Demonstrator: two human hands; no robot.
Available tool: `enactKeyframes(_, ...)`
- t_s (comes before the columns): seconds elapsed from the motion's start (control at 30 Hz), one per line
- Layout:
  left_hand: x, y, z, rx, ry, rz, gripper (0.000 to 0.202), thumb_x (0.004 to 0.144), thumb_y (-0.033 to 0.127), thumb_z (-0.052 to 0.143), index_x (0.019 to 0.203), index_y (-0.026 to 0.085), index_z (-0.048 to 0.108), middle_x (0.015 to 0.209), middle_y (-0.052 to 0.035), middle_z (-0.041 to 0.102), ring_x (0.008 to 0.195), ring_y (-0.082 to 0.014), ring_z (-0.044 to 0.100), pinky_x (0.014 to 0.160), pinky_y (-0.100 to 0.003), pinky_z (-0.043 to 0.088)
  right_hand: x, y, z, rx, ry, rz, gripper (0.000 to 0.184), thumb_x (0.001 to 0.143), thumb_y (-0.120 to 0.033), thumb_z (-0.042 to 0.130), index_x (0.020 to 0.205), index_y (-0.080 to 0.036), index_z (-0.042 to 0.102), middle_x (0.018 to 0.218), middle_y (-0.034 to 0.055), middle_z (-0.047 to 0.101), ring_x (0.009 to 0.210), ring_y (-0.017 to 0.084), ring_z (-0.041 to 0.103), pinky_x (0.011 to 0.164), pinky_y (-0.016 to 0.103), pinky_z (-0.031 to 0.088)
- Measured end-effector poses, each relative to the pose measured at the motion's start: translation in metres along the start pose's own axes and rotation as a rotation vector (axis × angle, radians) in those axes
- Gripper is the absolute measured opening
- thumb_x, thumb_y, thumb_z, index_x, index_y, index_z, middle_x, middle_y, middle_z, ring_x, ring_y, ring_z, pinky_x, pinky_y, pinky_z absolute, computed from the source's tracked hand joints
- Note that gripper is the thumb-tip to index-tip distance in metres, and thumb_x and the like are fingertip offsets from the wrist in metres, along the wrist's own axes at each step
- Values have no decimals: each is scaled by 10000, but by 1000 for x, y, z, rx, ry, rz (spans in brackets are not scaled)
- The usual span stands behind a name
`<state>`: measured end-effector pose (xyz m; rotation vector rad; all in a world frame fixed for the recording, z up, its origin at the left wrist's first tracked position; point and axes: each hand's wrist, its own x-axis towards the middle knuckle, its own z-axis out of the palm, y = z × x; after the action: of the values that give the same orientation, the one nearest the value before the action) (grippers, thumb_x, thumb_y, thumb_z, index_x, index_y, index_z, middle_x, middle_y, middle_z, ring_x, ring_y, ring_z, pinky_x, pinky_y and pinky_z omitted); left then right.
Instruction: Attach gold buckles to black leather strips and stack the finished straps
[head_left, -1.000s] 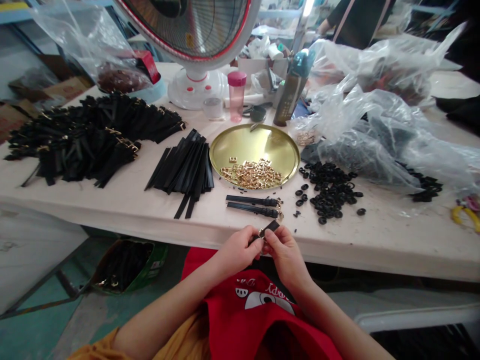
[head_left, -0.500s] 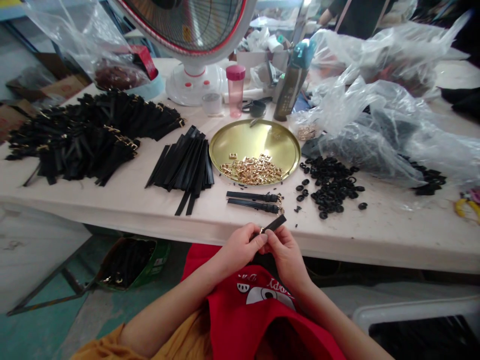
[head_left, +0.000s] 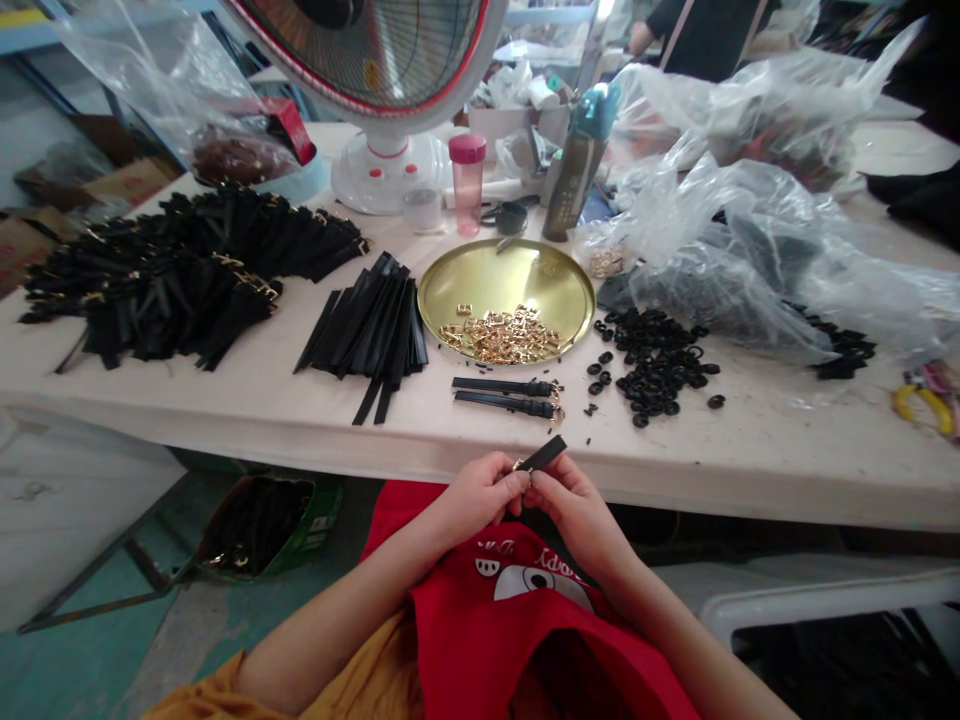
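Just off the table's front edge, a black strap with a gold buckle is held between my two hands. My left hand pinches it near the buckle. On the other side my right hand grips it with thumb and fingers, and the fingertips of both hands meet. The strap's lower part is hidden by the fingers. Beyond my hands lie two buckled black straps. A gold-coloured round tray behind them carries a heap of small gold buckles.
Plain black straps are fanned left of the tray, with piles of buckled straps farther left. Small black loops lie to the right, before plastic bags. A fan, a pink bottle and pliers are also there.
My fingers have shifted slightly on the strap, and its free end tilts up a bit more. The camera view has moved a little. Both hands keep their hold.
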<state>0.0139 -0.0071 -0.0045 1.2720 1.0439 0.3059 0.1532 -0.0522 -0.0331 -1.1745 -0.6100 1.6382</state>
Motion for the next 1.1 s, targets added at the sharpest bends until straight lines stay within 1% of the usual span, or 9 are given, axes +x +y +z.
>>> enactKeyframes(0.17,0,2,-4,47,-13,-16,224,804,354,439,747,140,475,552,40,475,422,-50,379,405,-170,290,0,-2,-2,152,-52,57,177,686,-217,659,853,-205,601,793,-15,620,644,88,548,629,219,450)
enactKeyframes(0.3,3,-1,-6,25,-18,-27,261,802,395,448,738,143,468,544,45,472,414,-47,372,407,-171,278,5,0,-4,249,-58,126,200,666,-213,680,852,-208,607,769,-18,629,606,80,557,603,215,469)
enactKeyframes(0.43,8,-8,-7,-19,-7,-39,304,785,443,470,720,145,466,521,48,470,407,-50,373,405,-174,268,9,4,-5,311,-68,188,221,648,-208,692,845,-205,592,755,-22,631,591,79,572,607,219,479)
enactKeyframes(0.6,11,-13,-5,-86,29,-25,329,767,464,495,679,148,460,458,65,431,382,-45,339,401,-176,249,13,6,-1,394,-4,210,225,625,-187,707,819,-208,595,723,-37,627,587,62,568,595,184,483)
enactKeyframes(0.7,12,-14,-4,-132,40,-6,332,767,468,499,689,148,458,464,68,430,378,-40,335,395,-171,247,14,4,0,422,20,207,219,624,-178,710,812,-207,601,728,-40,624,580,45,554,585,161,481)
enactKeyframes(0.83,10,-13,-3,-152,38,18,282,778,422,499,742,144,471,559,48,485,401,-39,380,388,-165,275,13,5,2,379,8,160,205,648,-193,697,831,-207,606,751,-37,613,592,47,546,609,174,484)
enactKeyframes(0.93,7,-10,-3,-155,57,35,258,781,394,498,739,141,471,612,34,508,420,-41,407,397,-167,301,9,5,4,299,6,98,182,672,-216,678,837,-218,602,754,-38,605,603,62,535,627,206,473)
enactKeyframes(1.03,4,-7,-2,-155,59,36,245,781,376,494,712,144,455,595,37,499,409,-40,385,392,-169,285,5,1,5,103,24,4,114,717,-257,634,812,-208,595,696,-32,585,614,84,515,616,219,436)
enactKeyframes(1.1,1,-5,-1,-133,75,34,246,784,374,486,695,148,449,569,41,487,404,-41,362,393,-171,268,2,-3,5,-34,72,-46,117,718,-292,630,762,-193,587,649,-31,563,602,90,491,599,218,409)
